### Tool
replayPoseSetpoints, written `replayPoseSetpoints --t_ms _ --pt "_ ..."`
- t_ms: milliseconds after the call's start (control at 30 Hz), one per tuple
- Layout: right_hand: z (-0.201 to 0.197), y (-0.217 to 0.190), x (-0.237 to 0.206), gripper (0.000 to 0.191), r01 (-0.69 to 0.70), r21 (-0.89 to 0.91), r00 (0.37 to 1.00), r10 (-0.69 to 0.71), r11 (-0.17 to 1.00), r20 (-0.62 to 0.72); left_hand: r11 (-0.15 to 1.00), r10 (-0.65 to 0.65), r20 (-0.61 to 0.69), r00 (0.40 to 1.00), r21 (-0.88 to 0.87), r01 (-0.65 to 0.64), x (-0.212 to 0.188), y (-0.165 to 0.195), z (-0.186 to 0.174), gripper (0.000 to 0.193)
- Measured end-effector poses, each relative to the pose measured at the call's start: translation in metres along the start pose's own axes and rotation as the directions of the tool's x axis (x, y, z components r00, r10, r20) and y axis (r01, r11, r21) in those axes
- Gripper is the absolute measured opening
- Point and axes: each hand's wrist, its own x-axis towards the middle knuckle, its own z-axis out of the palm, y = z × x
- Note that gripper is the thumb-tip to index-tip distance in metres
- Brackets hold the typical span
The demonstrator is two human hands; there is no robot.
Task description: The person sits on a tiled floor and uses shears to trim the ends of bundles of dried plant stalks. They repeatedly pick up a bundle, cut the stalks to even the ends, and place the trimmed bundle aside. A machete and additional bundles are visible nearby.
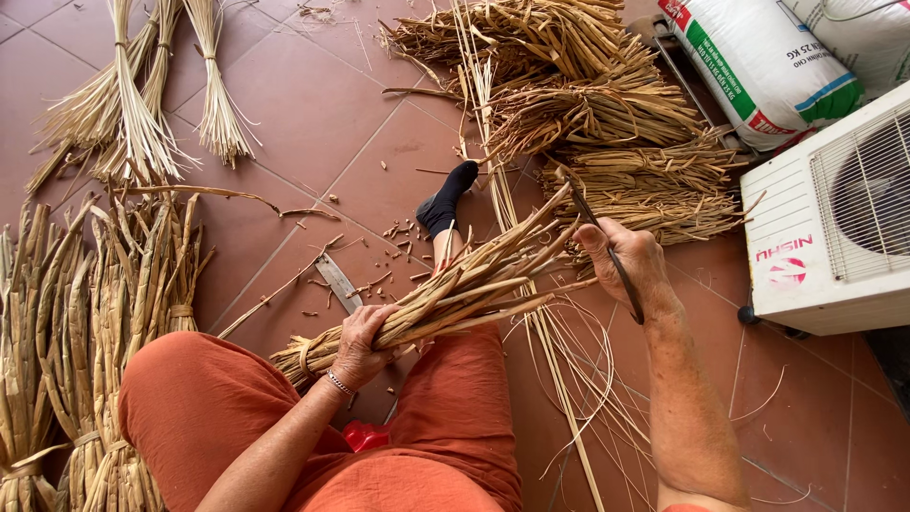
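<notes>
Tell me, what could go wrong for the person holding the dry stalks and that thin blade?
The thin dark blade in the right hand sits close to the fingers gripping it, so a slip might nick them. The stalk bundle lies across the lap in the left hand; a loose grip could let stalks slide out. Loose strands on the floor could snag the outstretched foot.

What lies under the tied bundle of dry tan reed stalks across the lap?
Under the reed bundle show orange trouser legs, a black-socked foot and red floor tiles. The shin beneath the stalks is mostly covered.
</notes>
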Motion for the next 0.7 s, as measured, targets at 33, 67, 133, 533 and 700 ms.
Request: replayPoseSetpoints --t_ms 33,67,133,533,700 --pt "0.001 0.002 -0.001 0.077 0.043 0.001 0.999 -0.043 0.999 -0.031 1.0 0.0 -0.009 1.0 -0.013 0.0 0.001 0.0 -0.001 0.076" --pt "0.001 0.003 -0.003 0.077 0.038 0.087 0.998 -0.034 0.995 -0.05 1.0 -0.01 -0.011 1.0 -0.025 0.009 0.001 -0.001 -0.003 0.074" --pt "0.002 0.003 -0.004 0.078 0.034 0.26 0.997 -0.013 0.965 -0.082 0.998 -0.031 -0.019 0.999 -0.048 0.03 0.004 0.0 -0.007 0.071" --pt "0.008 -0.055 -0.057 0.08 0.138 0.63 0.987 -0.054 0.765 -0.151 0.659 -0.285 0.271 0.92 -0.641 0.393 0.019 -0.015 -0.031 0.046" --pt "0.029 -0.067 -0.065 0.08 0.064 0.726 0.998 -0.057 0.685 -0.035 0.643 -0.308 0.299 0.903 -0.634 0.43 0.02 -0.021 -0.039 0.049"
